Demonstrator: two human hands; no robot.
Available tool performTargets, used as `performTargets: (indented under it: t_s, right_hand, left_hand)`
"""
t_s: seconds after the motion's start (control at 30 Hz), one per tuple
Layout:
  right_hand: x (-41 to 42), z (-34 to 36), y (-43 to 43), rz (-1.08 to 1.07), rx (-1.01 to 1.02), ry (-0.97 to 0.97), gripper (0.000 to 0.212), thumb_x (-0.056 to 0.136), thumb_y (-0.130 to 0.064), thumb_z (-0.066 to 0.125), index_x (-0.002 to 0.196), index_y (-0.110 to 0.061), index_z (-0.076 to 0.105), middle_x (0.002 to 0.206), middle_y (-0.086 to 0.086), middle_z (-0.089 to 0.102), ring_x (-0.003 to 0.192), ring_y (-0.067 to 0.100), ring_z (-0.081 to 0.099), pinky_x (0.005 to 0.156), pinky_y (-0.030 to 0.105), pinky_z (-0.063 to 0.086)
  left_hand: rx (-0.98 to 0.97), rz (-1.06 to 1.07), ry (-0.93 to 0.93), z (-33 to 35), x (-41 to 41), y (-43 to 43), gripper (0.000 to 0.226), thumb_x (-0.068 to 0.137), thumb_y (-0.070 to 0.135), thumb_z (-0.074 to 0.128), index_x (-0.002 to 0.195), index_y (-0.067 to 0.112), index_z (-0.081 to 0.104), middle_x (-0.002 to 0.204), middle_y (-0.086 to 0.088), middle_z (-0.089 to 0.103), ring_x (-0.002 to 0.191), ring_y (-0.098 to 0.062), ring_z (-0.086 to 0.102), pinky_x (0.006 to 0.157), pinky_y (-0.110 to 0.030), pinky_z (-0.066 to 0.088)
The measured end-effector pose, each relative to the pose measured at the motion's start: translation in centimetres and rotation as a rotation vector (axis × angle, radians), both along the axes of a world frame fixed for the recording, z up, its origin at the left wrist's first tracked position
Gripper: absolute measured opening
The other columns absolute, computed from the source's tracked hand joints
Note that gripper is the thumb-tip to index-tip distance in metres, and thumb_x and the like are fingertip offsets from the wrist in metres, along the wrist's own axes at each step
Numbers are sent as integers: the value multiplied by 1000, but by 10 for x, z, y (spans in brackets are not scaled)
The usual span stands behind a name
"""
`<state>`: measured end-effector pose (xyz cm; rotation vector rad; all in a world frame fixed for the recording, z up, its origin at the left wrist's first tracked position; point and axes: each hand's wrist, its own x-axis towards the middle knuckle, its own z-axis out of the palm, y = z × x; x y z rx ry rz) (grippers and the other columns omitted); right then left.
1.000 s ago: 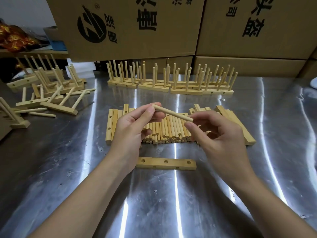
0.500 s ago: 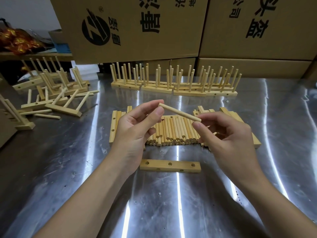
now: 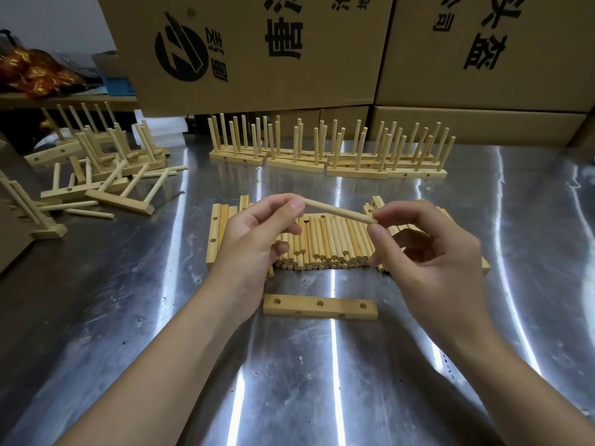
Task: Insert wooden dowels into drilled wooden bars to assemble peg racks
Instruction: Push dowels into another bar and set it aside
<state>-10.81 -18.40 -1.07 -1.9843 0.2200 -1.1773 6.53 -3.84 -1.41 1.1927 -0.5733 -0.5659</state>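
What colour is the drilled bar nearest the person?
The bar is pale yellow natural wood with dark holes; head view shows it best.

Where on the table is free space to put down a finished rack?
Bare table shows nearer than the drilled bar, and right of the dowel pile. Crowded: the loose racks at far left and the rack row at the back.

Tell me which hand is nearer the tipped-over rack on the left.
Left. The left hand is right of the rack; the right hand is farther right, across the dowel they both pinch.
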Motion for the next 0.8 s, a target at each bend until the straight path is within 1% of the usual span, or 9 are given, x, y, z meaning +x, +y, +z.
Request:
performTargets:
  t_s: [0.1, 0.2, 0.27, 0.3, 0.43, 0.53, 0.63, 0.73, 0.8]
  right_hand:
    - [0, 0, 0, 43, 66, -8, 11, 98, -13, 76, 106, -20, 72, 93, -5, 73, 69, 20, 75, 56, 34, 59]
    - [3, 2, -3, 206, 403, -41, 12, 95, -16, 77, 105, -10, 74, 84, 3, 70, 64, 16, 69, 48, 24, 48]
    - [4, 5, -7, 329, 601, -27, 15, 93, -24, 76, 102, -12, 78, 81, 2, 66, 65, 15, 64, 47, 21, 44]
    - [4, 6, -10, 339, 615, -6, 15, 93, -27, 75, 100, -15, 78, 80, 1, 65, 64, 13, 63, 47, 20, 44]
    - [1, 6, -21, 218, 477, 38, 10, 99, -24, 73, 90, -20, 76, 73, 3, 65, 59, 15, 62, 48, 20, 45]
    - [-4, 7, -32, 136, 285, 131, 14, 99, -20, 68, 86, -17, 71, 67, 1, 64, 54, 14, 61, 49, 18, 45]
    - [-5, 3, -34, 151, 99, 321, 14, 98, -21, 65, 86, -21, 71, 70, 2, 65, 60, 18, 62, 56, 34, 54]
    - [-4, -1, -33, 138, 20, 402, 13, 96, -24, 64, 84, -20, 70, 69, 4, 63, 64, 27, 61, 63, 53, 54]
    - [-4, -2, -33, 137, -8, 419, 14, 96, -24, 64, 84, -21, 69, 69, 3, 63, 66, 26, 61, 66, 55, 53]
  left_hand:
    - [72, -59, -182, 0, -2, 2, 20, 91, 43, 78, 105, 30, 83, 93, 6, 70, 89, -9, 61, 77, -27, 47]
    - [116, -167, -346, 0, -7, 1, 17, 91, 42, 79, 103, 31, 83, 87, 10, 72, 83, -10, 61, 75, -19, 50]
    - [151, -230, -420, 0, -10, 0, 14, 89, 38, 81, 101, 31, 84, 90, 8, 77, 83, -13, 66, 75, -25, 53]
    - [166, -246, -446, 0, -10, -1, 11, 91, 36, 82, 100, 31, 85, 90, 5, 78, 84, -14, 68, 75, -26, 53]
    - [252, -219, -610, 0, -2, 3, 7, 93, 29, 82, 93, 36, 84, 90, 12, 78, 80, -4, 68, 70, -16, 51]
    - [426, -215, -797, -1, 2, 7, 11, 86, 43, 86, 97, 42, 82, 92, 26, 73, 82, -2, 66, 69, -11, 48]
    - [593, -287, -937, -7, -6, 6, 37, 77, 63, 85, 108, 44, 79, 99, 27, 68, 93, 0, 65, 75, -21, 54]
    - [657, -253, -1101, -12, -21, 1, 32, 83, 64, 80, 107, 42, 79, 92, 23, 67, 89, 4, 63, 74, -32, 56]
    - [673, -173, -1187, -14, -26, -3, 28, 88, 63, 74, 107, 42, 78, 91, 21, 65, 87, 0, 60, 72, -36, 55]
